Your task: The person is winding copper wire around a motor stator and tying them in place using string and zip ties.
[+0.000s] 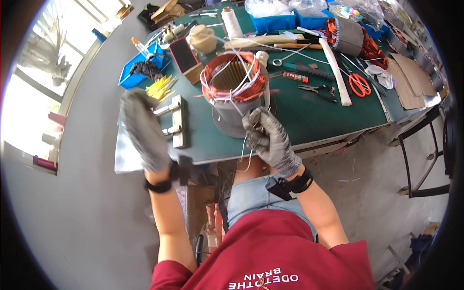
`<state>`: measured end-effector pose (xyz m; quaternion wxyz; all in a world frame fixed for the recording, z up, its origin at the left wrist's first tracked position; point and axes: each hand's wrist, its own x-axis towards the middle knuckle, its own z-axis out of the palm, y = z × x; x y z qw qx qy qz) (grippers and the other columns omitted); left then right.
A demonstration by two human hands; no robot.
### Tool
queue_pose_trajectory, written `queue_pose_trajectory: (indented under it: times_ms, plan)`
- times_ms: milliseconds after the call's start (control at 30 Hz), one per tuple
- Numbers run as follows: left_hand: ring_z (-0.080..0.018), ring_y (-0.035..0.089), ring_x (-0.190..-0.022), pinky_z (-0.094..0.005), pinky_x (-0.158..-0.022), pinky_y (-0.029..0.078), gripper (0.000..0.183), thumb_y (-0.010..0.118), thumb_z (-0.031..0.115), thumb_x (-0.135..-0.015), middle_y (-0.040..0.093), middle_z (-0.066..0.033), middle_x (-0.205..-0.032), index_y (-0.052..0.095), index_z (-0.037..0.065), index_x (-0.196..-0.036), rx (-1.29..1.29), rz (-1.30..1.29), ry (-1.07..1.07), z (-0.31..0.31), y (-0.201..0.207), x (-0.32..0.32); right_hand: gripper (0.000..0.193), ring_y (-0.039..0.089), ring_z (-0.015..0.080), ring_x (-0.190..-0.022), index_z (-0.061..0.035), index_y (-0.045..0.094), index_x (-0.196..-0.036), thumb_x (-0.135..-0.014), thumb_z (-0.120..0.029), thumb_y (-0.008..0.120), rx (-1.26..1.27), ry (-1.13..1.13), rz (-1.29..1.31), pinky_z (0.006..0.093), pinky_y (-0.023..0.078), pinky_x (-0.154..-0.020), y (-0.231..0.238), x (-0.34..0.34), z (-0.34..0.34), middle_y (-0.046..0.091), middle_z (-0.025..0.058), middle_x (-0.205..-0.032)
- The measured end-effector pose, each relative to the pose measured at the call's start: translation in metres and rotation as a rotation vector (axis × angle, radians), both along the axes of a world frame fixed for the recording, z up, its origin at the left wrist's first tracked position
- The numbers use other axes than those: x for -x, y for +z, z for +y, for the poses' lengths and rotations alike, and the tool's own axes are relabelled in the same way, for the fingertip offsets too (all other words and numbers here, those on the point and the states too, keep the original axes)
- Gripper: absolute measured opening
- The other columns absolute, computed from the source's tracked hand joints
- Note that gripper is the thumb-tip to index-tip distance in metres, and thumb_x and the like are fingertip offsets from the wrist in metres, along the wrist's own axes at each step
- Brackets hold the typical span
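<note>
right hand (270,140): grip pinching white cord (246,150) at stator (235,89) | left hand (144,126): raised, blurred, grip unclear | blue tray (126,77): black bundle (145,69) | tabletop (309,116)

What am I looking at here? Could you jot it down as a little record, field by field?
Setting: green workbench crowded with tools
Main item: grey motor stator with copper windings, standing upright
Right hand: gloved right hand at the stator's near side, pinching white cord
Left hand: gloved left hand raised over the bench's left edge, blurred; whether it holds anything cannot be told
Nearby: orange-handled scissors, pliers, spool of white thread, blue bins
</note>
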<state>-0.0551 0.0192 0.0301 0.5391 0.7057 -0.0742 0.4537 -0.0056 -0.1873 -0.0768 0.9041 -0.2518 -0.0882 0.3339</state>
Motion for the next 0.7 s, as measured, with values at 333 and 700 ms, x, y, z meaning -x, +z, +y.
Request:
queue_pose_trajectory:
  times_ms: [333, 700]
  plan:
    - [-0.0401, 0.04, -0.114, -0.049, -0.099, 0.031, 0.037, 0.052, 0.007, -0.075, 0.047, -0.0202, -0.118, 0.051, 0.002, -0.112, -0.809, -0.027, 0.123, -0.099, -0.016, -0.074, 0.021, 0.058, 0.006, -0.061, -0.0132, 0.058, -0.099, -0.09, -0.032, 0.053, 0.102, -0.121, 0.214, 0.0187, 0.043, -0.053, 0.007, 0.008, -0.003, 0.061, -0.0012, -0.084]
    - [-0.0271, 0.058, -0.08, -0.036, -0.074, 0.046, 0.023, 0.064, 0.015, -0.078, 0.061, -0.0139, -0.084, 0.06, 0.002, -0.096, -0.912, 0.512, -0.134, -0.034, -0.025, -0.07, 0.026, 0.056, 0.0084, -0.066, -0.008, 0.053, -0.113, -0.087, -0.004, 0.052, 0.676, -0.232, -0.791, 0.0236, 0.049, -0.057, 0.018, -0.095, -0.058, 0.06, 0.0043, -0.094]
